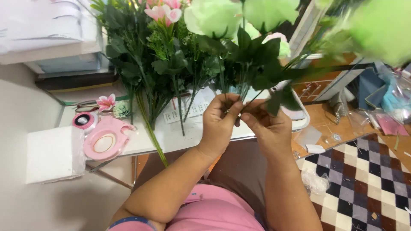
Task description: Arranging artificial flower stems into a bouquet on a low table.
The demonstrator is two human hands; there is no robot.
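On the white table [141,143] behind, my left hand [218,124] and right hand [267,128] pinch the artificial flower stems [244,92] tightly; I should keep them aligned.

- Stems [239,92]: a bunch of thin green artificial flower stems, gathered together and pinched at their lower ends between the fingers of both hands, just above the middle of the view. They fan upward toward 12 o'clock, roughly upright and tilted a little away from the person.
- Leaves [257,64]: dark green, pointed, fabric-like, clustered thickly on the stems directly above the hands; one droops toward 3 o'clock over the right hand.
- Blooms [214,17]: large pale green, rounded flower heads at the top of the bunch, at 12 o'clock; one more at 2 o'clock is close to the camera and blurred.
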